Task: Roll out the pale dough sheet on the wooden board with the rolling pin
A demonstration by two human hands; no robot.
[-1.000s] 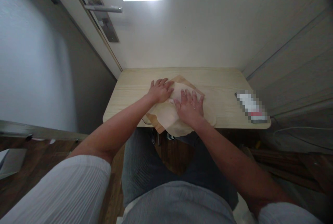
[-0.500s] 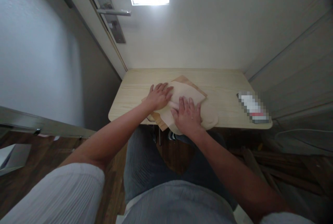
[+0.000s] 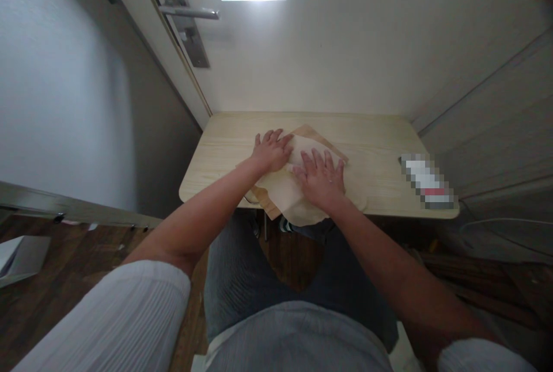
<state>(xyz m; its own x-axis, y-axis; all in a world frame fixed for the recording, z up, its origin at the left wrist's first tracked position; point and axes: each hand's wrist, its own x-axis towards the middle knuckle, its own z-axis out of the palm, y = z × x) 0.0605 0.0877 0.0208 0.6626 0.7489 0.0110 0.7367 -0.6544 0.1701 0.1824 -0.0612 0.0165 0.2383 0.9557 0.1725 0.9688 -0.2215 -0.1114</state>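
A pale cream sheet (image 3: pixel 285 194), thin and soft-looking, lies over a brown paper sheet (image 3: pixel 266 204) on the small wooden table (image 3: pixel 228 130). Its lower part hangs past the table's front edge. My left hand (image 3: pixel 273 152) lies on the pale sheet's upper left with fingers spread. Lower and to the right, my right hand (image 3: pixel 322 182) presses flat on the same sheet, fingers apart. A brown paper corner sticks out beyond the far side. What lies under the palms is hidden.
A blurred-out flat object, perhaps a phone (image 3: pixel 427 182), lies at the table's right end. Behind the table rises a white door with a metal handle (image 3: pixel 190 12). A white box (image 3: pixel 23 259) stands on the wooden floor at the left.
Both hands have slid a little forward over the pale sheet, the right one also slightly rightward. More of the sheet's near part shows now. The view has shifted slightly.
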